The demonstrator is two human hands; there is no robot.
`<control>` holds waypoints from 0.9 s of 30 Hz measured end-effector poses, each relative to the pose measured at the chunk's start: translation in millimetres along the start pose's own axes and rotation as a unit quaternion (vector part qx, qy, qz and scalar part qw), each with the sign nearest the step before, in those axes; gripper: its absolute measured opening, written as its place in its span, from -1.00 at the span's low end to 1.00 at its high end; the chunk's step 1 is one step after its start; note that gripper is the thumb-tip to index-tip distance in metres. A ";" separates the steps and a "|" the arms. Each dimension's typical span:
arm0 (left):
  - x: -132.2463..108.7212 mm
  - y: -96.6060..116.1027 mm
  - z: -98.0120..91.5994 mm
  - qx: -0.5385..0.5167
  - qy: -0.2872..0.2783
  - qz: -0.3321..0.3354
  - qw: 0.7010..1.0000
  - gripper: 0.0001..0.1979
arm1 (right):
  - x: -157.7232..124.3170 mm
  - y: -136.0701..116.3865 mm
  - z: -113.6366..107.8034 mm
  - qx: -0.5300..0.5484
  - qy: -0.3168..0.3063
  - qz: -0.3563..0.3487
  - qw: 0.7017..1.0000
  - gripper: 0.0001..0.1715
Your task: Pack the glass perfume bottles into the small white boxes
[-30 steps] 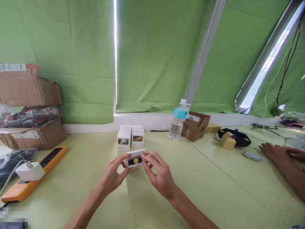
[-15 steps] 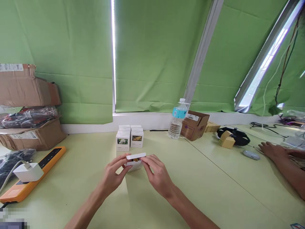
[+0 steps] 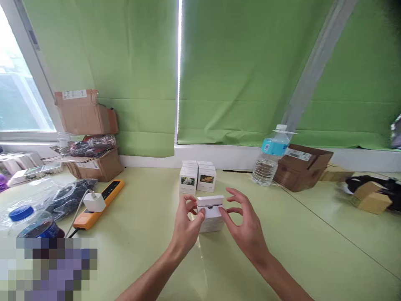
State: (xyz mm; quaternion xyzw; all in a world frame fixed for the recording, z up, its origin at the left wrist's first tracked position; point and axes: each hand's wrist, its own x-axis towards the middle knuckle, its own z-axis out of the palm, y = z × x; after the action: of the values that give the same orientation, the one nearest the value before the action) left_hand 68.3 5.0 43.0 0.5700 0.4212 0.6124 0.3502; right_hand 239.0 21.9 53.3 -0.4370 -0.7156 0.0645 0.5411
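A small white box (image 3: 211,225) stands on the pale green table between my hands, its top flap tilted up at the back. My left hand (image 3: 188,219) is at the box's left side, the thumb on its upper edge and the other fingers curled near the flap. On the right side, my right hand (image 3: 242,217) touches the top edge with its thumb, its fingers spread apart in the air. Behind the box are two rows of white boxes, the front ones with a white-flower picture (image 3: 188,181) and an orange-flower picture (image 3: 206,179).
A water bottle (image 3: 267,161) and a brown carton (image 3: 300,167) stand at the back right. An orange power strip (image 3: 100,205) with a white charger (image 3: 94,202) lies left, near stacked cartons (image 3: 84,117). A blue-capped bottle (image 3: 31,221) is at the lower left.
The view has turned left. The box's flap has risen, the orange-brown item seen under it no longer shows, and my right fingers have spread away from the flap.
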 end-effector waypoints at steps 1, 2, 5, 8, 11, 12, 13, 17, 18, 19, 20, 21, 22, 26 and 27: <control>-0.7 1.1 0.9 -0.002 0.004 -0.003 1.000 -0.80 | 0.2 0.4 0.1 -0.002 -0.012 0.009 1.000 -0.46; -0.8 2.1 1.1 0.002 0.003 -0.001 1.000 -0.81 | 0.3 1.2 0.2 -0.005 -0.026 0.009 1.000 -0.45; 1.8 2.3 -1.3 0.025 -0.012 0.025 0.999 -0.89 | -0.6 6.6 1.0 -0.010 -0.061 -0.024 0.998 -0.52; 5.3 -2.1 -5.0 0.038 -0.004 0.031 0.999 -0.85 | -2.8 12.5 2.0 -0.017 -0.096 -0.037 0.995 -0.57; 5.6 -7.6 -8.2 0.057 -0.005 0.040 0.998 -0.81 | -3.7 14.7 2.5 -0.015 -0.094 -0.027 0.995 -0.62; 4.8 -8.7 -9.5 0.064 -0.012 0.051 0.997 -0.79 | -3.4 14.6 2.4 -0.014 -0.085 -0.023 0.996 -0.65; 3.6 -9.3 -10.8 0.069 -0.021 0.068 0.995 -0.77 | -3.0 14.3 2.4 -0.015 -0.076 -0.020 0.997 -0.68; -0.5 -7.5 -16.5 0.087 -0.049 0.144 0.985 -0.63 | -1.4 14.2 2.6 -0.027 -0.068 -0.016 0.997 -0.73; -0.5 -6.9 -17.4 0.089 -0.050 0.154 0.983 -0.61 | -1.3 15.0 2.8 -0.031 -0.070 -0.018 0.997 -0.72; 0.0 -6.6 -17.9 0.090 -0.047 0.158 0.982 -0.63 | -1.3 16.3 2.9 -0.035 -0.072 -0.021 0.997 -0.71; 1.0 -6.5 -18.0 0.089 -0.045 0.158 0.982 -0.67 | -1.3 17.9 3.0 -0.039 -0.074 -0.025 0.996 -0.71; 2.3 -6.8 -18.0 0.087 -0.042 0.157 0.983 -0.71 | -1.4 19.6 3.0 -0.042 -0.075 -0.029 0.996 -0.70; 3.6 -7.3 -17.8 0.085 -0.040 0.156 0.983 -0.75 | -1.3 21.5 2.8 -0.044 -0.076 -0.033 0.996 -0.70; 6.5 -8.9 -17.8 0.091 -0.041 0.161 0.982 -0.78 | 0.2 27.3 0.6 -0.034 -0.084 -0.058 0.994 -0.70; 6.5 -9.0 -18.2 0.095 -0.042 0.163 0.981 -0.78 | 0.9 28.2 -0.1 -0.031 -0.087 -0.069 0.993 -0.70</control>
State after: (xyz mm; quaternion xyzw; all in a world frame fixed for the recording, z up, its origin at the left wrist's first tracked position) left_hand 49.1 12.4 37.4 0.6871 0.3633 0.5941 0.2072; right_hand 254.8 39.7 38.1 -0.3955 -0.7903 0.0425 0.4661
